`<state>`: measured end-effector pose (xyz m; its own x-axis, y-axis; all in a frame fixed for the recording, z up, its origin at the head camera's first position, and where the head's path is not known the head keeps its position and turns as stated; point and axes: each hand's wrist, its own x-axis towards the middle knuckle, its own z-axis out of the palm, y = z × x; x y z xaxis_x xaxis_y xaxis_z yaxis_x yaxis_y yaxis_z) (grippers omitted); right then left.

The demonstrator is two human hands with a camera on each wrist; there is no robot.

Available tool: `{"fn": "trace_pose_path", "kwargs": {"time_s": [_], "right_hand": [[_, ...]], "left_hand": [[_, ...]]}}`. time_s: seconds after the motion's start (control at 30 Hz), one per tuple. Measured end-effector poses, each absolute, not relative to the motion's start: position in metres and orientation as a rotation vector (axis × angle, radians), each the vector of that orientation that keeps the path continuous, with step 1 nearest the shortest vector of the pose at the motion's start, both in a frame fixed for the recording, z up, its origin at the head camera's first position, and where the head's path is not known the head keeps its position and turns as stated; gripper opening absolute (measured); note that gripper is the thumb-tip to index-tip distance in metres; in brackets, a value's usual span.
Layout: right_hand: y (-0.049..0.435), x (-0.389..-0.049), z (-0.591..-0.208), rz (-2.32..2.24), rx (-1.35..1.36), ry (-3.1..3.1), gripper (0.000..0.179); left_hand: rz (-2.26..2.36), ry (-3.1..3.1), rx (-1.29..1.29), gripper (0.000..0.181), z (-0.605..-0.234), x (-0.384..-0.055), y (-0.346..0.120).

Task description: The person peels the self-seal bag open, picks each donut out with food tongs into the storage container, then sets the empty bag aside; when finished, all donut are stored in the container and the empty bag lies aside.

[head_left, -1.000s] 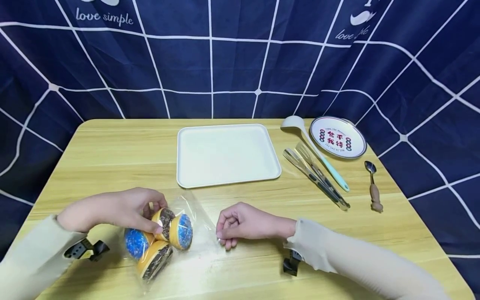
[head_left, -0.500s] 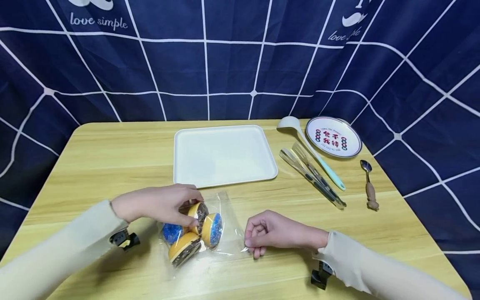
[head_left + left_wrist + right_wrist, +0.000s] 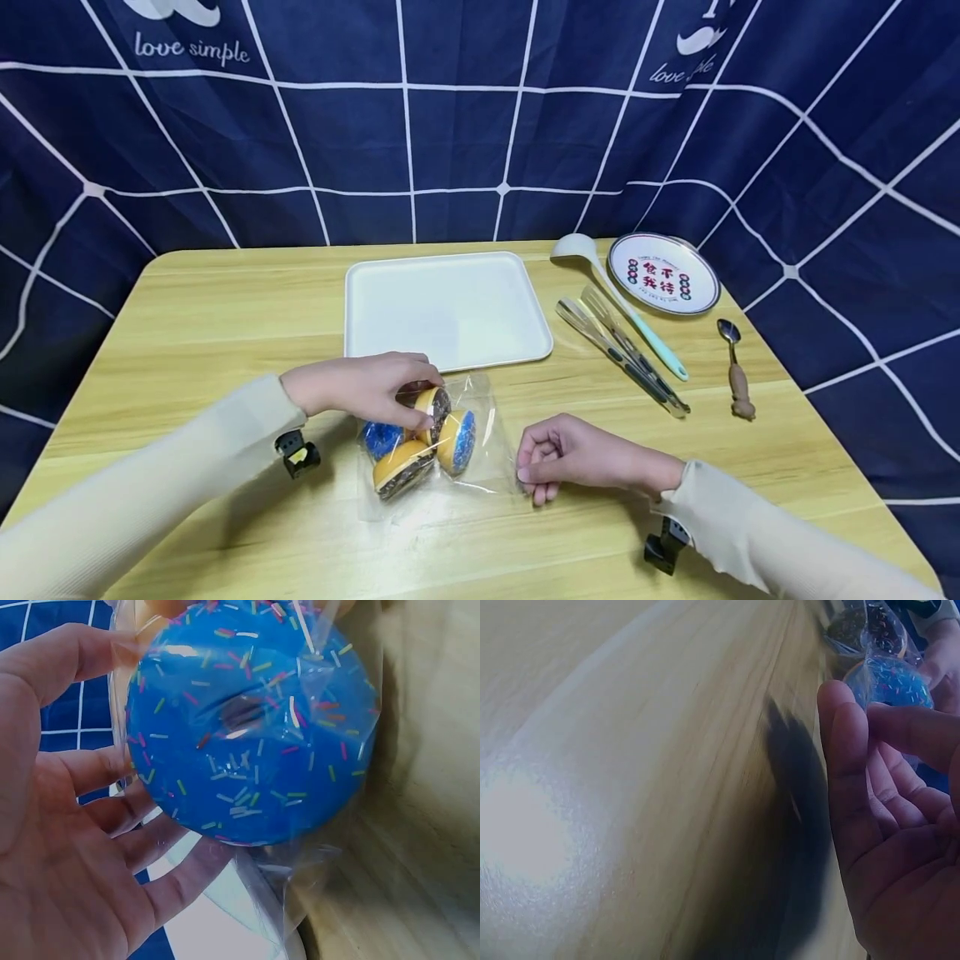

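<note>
A clear plastic bag (image 3: 483, 467) holds several donuts, some with blue icing and some with chocolate, all with sprinkles. My left hand (image 3: 378, 387) grips the donuts through the bag, thumb on a chocolate donut (image 3: 437, 410). In the left wrist view a blue donut (image 3: 247, 727) faces the camera under the film, the fingers curled behind it. My right hand (image 3: 577, 454) pinches the bag's right edge between thumb and fingertips. The right wrist view shows that pinch, with a blue donut (image 3: 892, 682) beyond the fingers.
Behind the bag lies a white tray (image 3: 446, 312). To the right are metal tongs (image 3: 622, 350), a ladle (image 3: 637, 312) with a mint handle, a printed plate (image 3: 663, 275) and a small spoon (image 3: 735, 367). A blue checked cloth (image 3: 360, 133) hangs behind the table.
Both hands and the bag of donuts have moved to the right across the table, the left hand farther. The bag now sits in front of the tray. Both hands keep their hold.
</note>
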<state>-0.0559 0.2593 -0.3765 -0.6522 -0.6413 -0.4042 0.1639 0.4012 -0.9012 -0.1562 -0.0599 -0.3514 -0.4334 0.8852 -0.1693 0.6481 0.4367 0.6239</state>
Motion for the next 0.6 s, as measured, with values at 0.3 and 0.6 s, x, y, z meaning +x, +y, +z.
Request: {"fn": "trace_pose_path", "kwargs": {"time_s": [0.3,0.6], "right_hand": [[0.264,-0.070,-0.367,-1.228,-0.436,1.868,0.019],[0.260,-0.109,-0.363,-1.221,-0.359,2.010,0.024]], "left_hand": [[0.740,2.147,1.169,0.040,-0.353,-0.161,-0.054],[0.816,2.176,0.949,0.048,-0.356,-0.170,-0.045]]}}
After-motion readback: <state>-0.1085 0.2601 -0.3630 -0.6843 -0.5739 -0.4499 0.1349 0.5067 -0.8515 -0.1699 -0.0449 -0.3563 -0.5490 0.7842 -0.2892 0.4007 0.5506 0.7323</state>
